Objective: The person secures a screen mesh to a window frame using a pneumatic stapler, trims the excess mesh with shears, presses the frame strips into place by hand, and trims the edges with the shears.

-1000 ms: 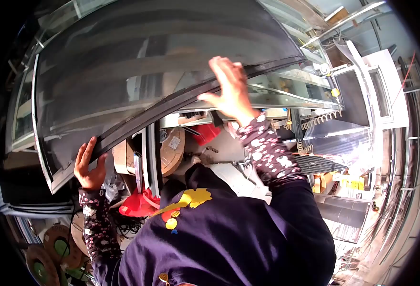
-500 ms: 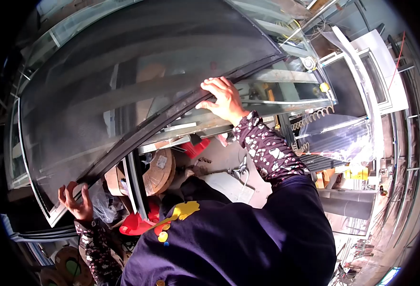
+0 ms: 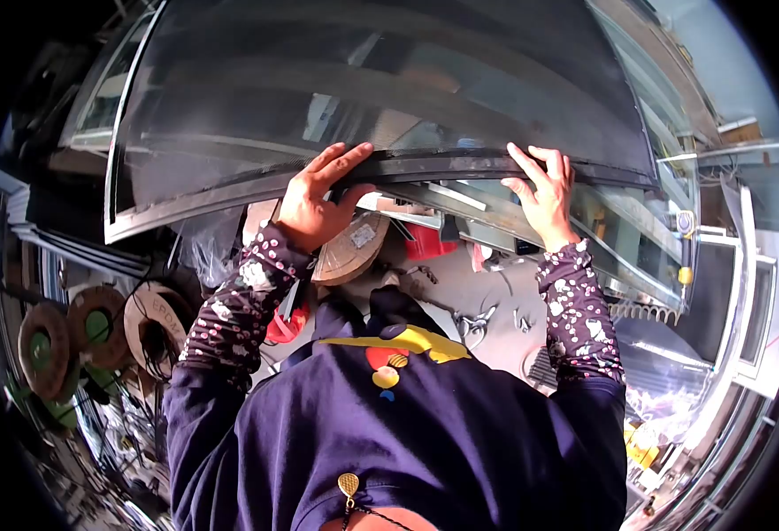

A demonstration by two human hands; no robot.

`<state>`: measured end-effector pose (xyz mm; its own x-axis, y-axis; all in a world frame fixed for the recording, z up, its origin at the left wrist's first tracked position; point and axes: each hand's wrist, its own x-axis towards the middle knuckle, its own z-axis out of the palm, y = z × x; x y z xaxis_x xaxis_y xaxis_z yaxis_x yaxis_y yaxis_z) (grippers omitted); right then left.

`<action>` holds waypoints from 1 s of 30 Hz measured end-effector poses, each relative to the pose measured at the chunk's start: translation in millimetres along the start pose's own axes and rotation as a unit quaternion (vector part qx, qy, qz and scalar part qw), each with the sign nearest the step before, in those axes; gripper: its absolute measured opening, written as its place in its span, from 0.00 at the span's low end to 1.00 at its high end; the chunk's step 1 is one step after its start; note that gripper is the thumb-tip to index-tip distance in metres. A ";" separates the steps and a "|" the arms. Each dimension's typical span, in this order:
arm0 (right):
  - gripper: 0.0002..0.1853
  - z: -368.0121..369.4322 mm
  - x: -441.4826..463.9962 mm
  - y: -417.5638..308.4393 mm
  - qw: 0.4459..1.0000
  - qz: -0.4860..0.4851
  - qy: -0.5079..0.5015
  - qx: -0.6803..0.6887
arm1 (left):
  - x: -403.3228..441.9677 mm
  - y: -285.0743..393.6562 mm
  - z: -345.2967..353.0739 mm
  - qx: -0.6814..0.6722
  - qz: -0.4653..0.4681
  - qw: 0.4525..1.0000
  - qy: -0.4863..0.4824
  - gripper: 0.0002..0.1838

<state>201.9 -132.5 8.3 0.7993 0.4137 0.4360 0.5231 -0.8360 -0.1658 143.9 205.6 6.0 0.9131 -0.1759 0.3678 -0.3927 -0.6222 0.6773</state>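
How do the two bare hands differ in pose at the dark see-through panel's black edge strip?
The left hand sits near the strip's middle, the right hand nearer its right end. The left hand's fingers slant up and right; the right hand's lean up and left. Both reach over the black edge strip, thumbs on its near side.

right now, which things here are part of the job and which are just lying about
In the job:
- dark panel
- its near edge strip, under both hands, left and right

Apparently just lying about:
- spool marked EPDM
- round cardboard-coloured item
- clear plastic
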 end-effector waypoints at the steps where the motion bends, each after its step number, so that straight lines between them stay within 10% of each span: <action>1: 0.25 0.4 0.0 0.0 1.000 -0.006 0.001 0.000 | -0.5 -2.7 2.1 0.003 -0.006 1.000 0.004 0.27; 30: 0.29 9.5 25.2 -75.9 0.996 -0.054 -0.071 0.022 | -30.3 -12.0 -33.3 0.091 0.026 0.989 0.116 0.29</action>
<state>185.2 -55.3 23.4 0.7697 0.5502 0.3237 0.6184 -0.7685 -0.1641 117.2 243.9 7.9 0.8337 -0.0445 0.5504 -0.3933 -0.7475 0.5354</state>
